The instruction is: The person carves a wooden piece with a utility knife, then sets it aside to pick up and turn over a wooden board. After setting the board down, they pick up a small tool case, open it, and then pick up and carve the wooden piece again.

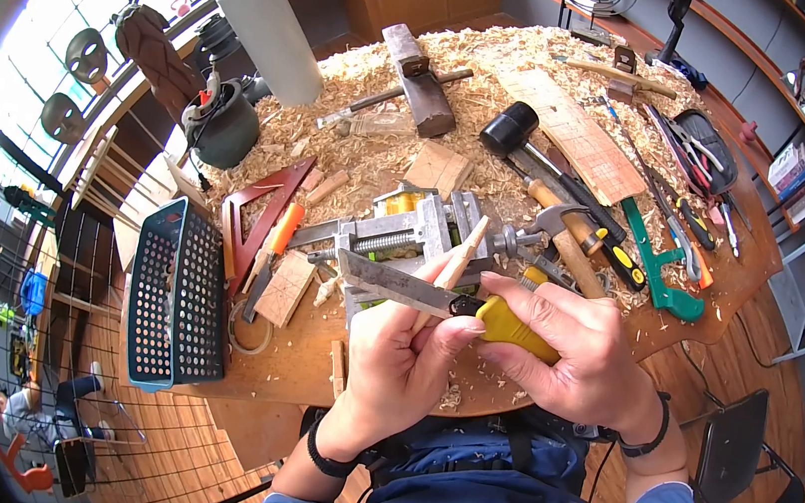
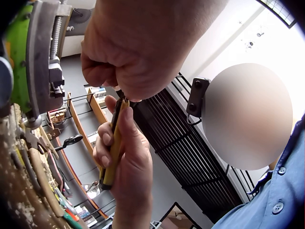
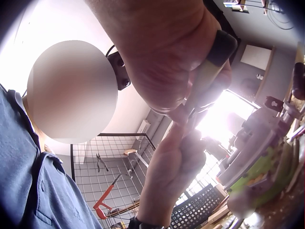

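Observation:
My right hand (image 1: 576,348) grips the yellow and black handle of a chisel (image 1: 398,284) in front of my body. The flat grey blade points left and crosses over a pale wooden stick (image 1: 464,251), whose tapered end sticks up past it. My left hand (image 1: 399,362) holds this stick, with its thumb close to the blade's neck. In the left wrist view the chisel's handle (image 2: 114,152) lies along the right palm, but the blade is hidden. The right wrist view shows the black-capped handle (image 3: 209,69) in the fist, the two hands close together.
A metal vise (image 1: 415,228) stands just beyond the hands on the shaving-covered bench (image 1: 497,384). Left are a perforated basket (image 1: 181,295), an orange-handled tool (image 1: 279,236) and a wood block (image 1: 284,287). Right lie a hammer (image 1: 570,237), a black mallet (image 1: 510,129) and a green-handled saw (image 1: 662,268).

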Tool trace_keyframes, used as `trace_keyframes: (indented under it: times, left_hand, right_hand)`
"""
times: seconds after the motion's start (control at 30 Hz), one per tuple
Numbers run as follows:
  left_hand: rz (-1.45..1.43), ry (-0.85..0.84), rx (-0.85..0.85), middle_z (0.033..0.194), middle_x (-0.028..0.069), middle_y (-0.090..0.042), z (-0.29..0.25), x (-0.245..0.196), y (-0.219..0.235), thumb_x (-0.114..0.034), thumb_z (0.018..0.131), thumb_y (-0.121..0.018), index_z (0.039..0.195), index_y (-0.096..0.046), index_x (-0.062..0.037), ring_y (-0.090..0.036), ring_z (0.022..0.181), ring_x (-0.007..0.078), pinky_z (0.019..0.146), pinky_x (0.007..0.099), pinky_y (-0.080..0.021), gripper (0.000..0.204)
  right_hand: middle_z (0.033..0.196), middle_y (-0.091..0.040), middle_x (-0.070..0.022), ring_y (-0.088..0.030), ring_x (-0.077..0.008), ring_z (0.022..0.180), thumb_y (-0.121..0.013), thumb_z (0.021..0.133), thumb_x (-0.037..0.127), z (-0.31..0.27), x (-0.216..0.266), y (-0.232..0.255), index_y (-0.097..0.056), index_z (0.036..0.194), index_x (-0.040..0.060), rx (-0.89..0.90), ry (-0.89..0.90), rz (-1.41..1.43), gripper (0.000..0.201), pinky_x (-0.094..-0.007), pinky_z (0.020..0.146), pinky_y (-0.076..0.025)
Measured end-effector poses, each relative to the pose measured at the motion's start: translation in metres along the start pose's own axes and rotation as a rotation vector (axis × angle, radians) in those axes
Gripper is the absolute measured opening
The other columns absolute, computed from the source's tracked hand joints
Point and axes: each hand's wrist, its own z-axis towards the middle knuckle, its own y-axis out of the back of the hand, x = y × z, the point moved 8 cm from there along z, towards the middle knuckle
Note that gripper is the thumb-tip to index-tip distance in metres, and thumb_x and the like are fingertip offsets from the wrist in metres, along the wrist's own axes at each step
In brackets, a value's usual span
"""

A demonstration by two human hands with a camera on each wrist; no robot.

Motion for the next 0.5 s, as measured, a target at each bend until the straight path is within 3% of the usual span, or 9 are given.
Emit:
trace_keyframes:
  times: [0.03,0.27,0.33,0.5]
  left_hand:
    - [0.040,-0.092,-0.023,0.071,-0.0036,-0.051,0.001,-0.006,0.001,-0.009,0.096,-0.075,0.141,-0.056,0.0085,-0.041,0.062,0.0031,0.057,0.0193,-0.038,0.052]
    - [0.048,-0.138,-0.059,0.071,-0.0038,-0.050,0.002,-0.010,0.003,-0.009,0.096,-0.074,0.141,-0.057,0.0087,-0.039,0.063,0.0024,0.057,0.0186,-0.037,0.051]
    - [0.023,0.064,-0.013,0.083,0.0013,-0.069,-0.001,-0.001,0.003,-0.023,0.099,-0.074,0.137,-0.057,0.0130,-0.055,0.080,0.0033,0.075,0.0207,-0.046,0.055]
    - [0.014,0.102,-0.006,0.087,0.0033,-0.072,-0.001,0.001,0.002,-0.023,0.099,-0.074,0.136,-0.057,0.0132,-0.058,0.083,0.0052,0.079,0.0224,-0.048,0.055]
  right_hand:
    - [0.078,-0.065,-0.0145,-0.066,-0.0262,0.063,-0.086,0.082,0.018,0.000,0.000,0.000,-0.066,0.130,-0.0065,0.002,0.001,-0.003,0.057,-0.0348,0.056,-0.051]
    - [0.079,-0.065,-0.0151,-0.066,-0.0269,0.064,-0.086,0.082,0.018,0.000,0.000,0.001,-0.065,0.130,-0.0068,-0.035,0.008,-0.012,0.058,-0.0349,0.057,-0.051]
    - [0.080,-0.066,-0.0156,-0.067,-0.0269,0.065,-0.086,0.082,0.017,0.000,0.000,0.000,-0.065,0.130,-0.0069,-0.022,0.005,-0.002,0.058,-0.0348,0.058,-0.052]
    - [0.081,-0.067,-0.0166,-0.067,-0.0270,0.066,-0.086,0.082,0.016,0.000,-0.003,-0.002,-0.065,0.130,-0.0079,0.006,-0.009,0.006,0.057,-0.0348,0.059,-0.052]
